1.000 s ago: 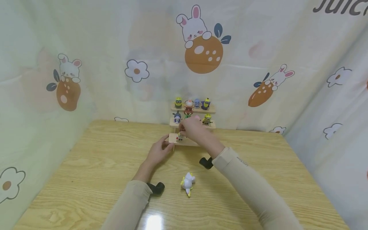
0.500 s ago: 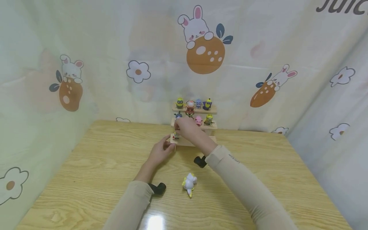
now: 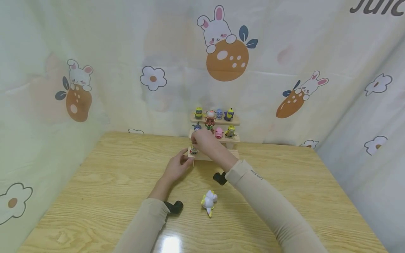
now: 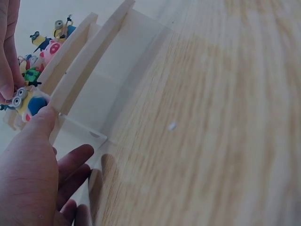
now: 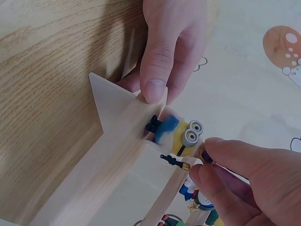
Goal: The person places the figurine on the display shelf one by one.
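Observation:
A three-tier wooden display shelf (image 3: 232,154) stands at the back of the table. My left hand (image 3: 177,167) holds the left end of its lowest step, with the thumb (image 5: 155,89) on the plank and fingers (image 4: 75,169) below. My right hand (image 3: 207,142) pinches the top of a yellow minion figurine (image 5: 181,136). The figurine has grey goggles and blue-and-white clothing. It is upright at the left end of the lowest step, beside my left thumb; its dark feet (image 5: 153,125) are at the plank. My right hand covers part of the middle step in the head view.
Several figurines fill the upper steps, among them a pink pig (image 3: 219,133) and a caped minion (image 3: 229,114). A white figurine with yellow trim (image 3: 209,200) lies on the table between my forearms. Behind the shelf hangs a printed curtain (image 3: 177,98).
My right hand has shifted left along the lowest step with the minion figurine, to the step's left end. The pink pig has come into view. My left hand has stayed at the shelf.

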The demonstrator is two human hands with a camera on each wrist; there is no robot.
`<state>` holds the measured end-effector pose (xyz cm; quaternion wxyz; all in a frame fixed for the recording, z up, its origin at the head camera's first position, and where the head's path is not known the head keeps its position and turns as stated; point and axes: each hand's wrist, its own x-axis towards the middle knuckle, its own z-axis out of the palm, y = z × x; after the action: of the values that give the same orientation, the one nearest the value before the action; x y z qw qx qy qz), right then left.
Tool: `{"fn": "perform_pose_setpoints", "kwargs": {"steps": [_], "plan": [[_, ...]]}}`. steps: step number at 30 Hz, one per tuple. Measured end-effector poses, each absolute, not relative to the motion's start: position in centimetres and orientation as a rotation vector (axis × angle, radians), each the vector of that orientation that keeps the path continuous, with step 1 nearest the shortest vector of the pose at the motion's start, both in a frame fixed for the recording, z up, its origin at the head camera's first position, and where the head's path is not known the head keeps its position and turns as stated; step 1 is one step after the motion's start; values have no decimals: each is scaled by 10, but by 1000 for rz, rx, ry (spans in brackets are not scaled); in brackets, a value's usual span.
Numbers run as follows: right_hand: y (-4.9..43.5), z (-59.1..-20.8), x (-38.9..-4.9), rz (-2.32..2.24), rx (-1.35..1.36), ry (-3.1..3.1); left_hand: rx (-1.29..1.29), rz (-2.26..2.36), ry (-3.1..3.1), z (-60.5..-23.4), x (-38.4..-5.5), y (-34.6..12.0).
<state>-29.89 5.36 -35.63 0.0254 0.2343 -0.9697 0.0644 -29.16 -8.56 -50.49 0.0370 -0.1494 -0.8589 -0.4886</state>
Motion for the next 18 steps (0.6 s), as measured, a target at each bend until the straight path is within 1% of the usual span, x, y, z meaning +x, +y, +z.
{"fn": "perform_pose_setpoints", "kwargs": {"steps": [18], "plan": [[55,-356,-303,107,762,-2973,-462,-1476,-2639,-504,-292,-85]]}}
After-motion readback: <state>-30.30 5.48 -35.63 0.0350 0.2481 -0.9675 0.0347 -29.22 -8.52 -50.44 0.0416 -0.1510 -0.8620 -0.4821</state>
